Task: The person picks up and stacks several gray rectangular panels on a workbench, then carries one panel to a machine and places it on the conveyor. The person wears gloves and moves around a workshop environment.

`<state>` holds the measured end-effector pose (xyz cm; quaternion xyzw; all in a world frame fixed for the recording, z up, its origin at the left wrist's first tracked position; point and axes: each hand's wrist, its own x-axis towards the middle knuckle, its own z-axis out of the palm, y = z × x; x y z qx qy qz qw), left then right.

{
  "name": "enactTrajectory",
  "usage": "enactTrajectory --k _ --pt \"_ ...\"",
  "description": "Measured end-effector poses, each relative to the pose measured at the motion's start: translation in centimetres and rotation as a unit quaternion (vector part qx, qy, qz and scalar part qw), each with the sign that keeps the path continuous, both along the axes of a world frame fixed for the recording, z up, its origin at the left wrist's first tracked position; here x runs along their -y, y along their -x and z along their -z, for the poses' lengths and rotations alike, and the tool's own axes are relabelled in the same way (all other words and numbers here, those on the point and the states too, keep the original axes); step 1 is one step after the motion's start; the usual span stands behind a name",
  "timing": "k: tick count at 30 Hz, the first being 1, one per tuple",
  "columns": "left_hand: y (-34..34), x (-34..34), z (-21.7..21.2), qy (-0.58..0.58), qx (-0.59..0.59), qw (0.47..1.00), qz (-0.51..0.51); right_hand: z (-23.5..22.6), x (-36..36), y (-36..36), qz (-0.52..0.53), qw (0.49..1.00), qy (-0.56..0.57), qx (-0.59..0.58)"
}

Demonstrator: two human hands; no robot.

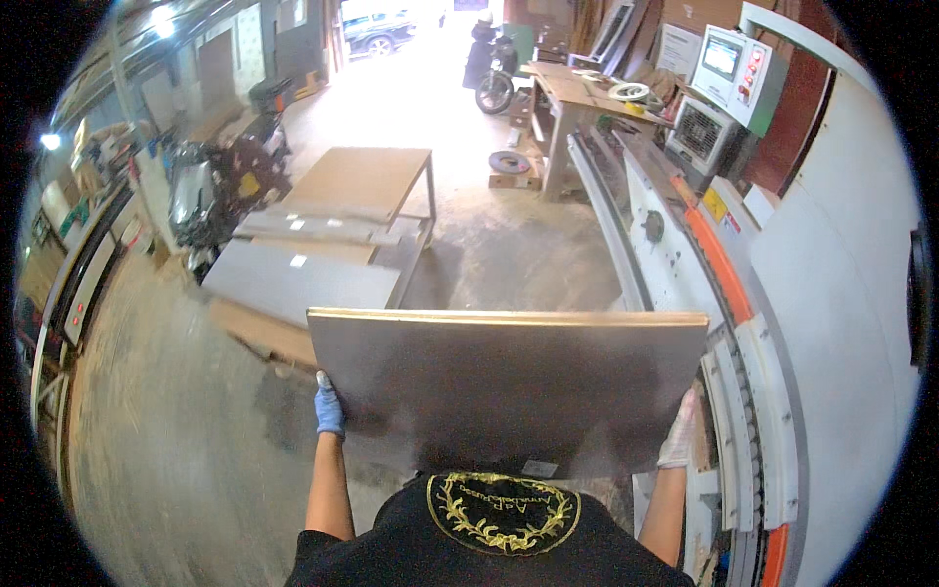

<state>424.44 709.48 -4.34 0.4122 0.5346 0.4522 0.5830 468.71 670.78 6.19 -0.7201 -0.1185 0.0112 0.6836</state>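
Observation:
A wide dark brown board (509, 391) is held in front of my body, its pale raw edge turned away from me. A line along that edge suggests two boards stacked, though I cannot be sure. My left hand (330, 406), in a blue glove, grips the board's left side. On the opposite side my right hand (677, 430), in a whitish glove, closes on it close to the machine. The fingers of both hands are partly hidden by the board. A small pale label (540, 469) sits on its near part.
A long white machine (753, 382) with an orange strip runs along my right, with a control box (736, 68) above. Ahead on the left, a low table (367, 171) bears grey boards (303, 279). Farther off stand a cluttered workbench (572, 88) and a motorbike (495, 88).

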Motion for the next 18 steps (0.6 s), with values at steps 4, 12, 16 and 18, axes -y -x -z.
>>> enactTrajectory --k 4,12,16,18 --pt "-9.4 -10.7 0.8 -0.009 0.064 0.994 0.088 4.4 -3.2 -8.1 0.03 0.998 -0.027 -0.057" --pt "-30.2 -30.3 4.1 0.038 0.13 0.984 0.117 0.6 -22.4 -25.1 0.021 0.99 -0.041 -0.13" --pt "-36.7 -37.6 2.2 0.0 0.144 0.985 0.097 -1.2 -31.5 -37.5 0.012 0.998 -0.017 -0.067" --pt "-37.6 -42.4 7.4 0.045 0.15 0.978 0.14 -3.5 -38.5 -41.2 0.029 0.999 0.019 -0.035"
